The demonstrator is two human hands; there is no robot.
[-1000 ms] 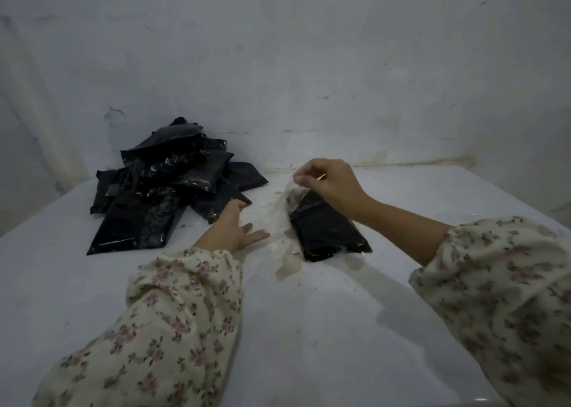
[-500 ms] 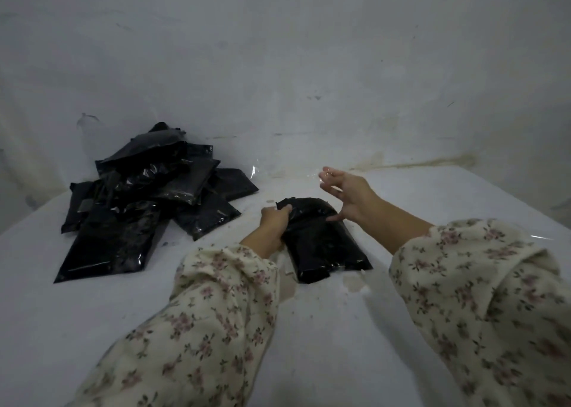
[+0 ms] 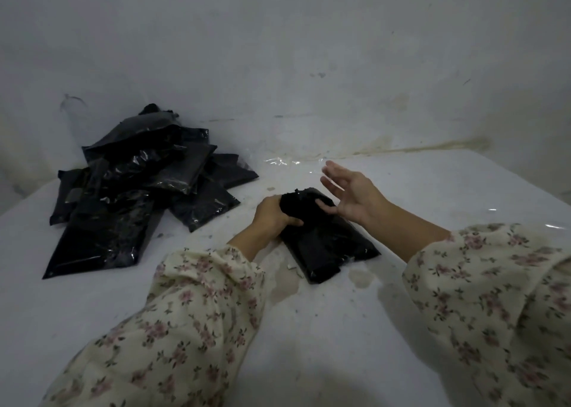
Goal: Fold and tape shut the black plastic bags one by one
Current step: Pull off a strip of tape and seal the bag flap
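Black plastic bag (image 3: 327,242) lies mid-table (image 3: 340,338). Its bunched mouth is now gripped by the left hand (image 3: 273,218), flat on the table a second ago. Right hand (image 3: 352,195), pinching then, is released with fingers spread. Folding is judged begun; taping is pending.

The single bag (image 3: 327,242): glossy black. The pile of bags (image 3: 133,190): same black, pale glints on the plastic. My sleeves (image 3: 200,307): cream, printed with small pink flowers and dark leaves. Table (image 3: 340,351): white, tan stains (image 3: 358,278). Wall (image 3: 278,51): dull grey-white.
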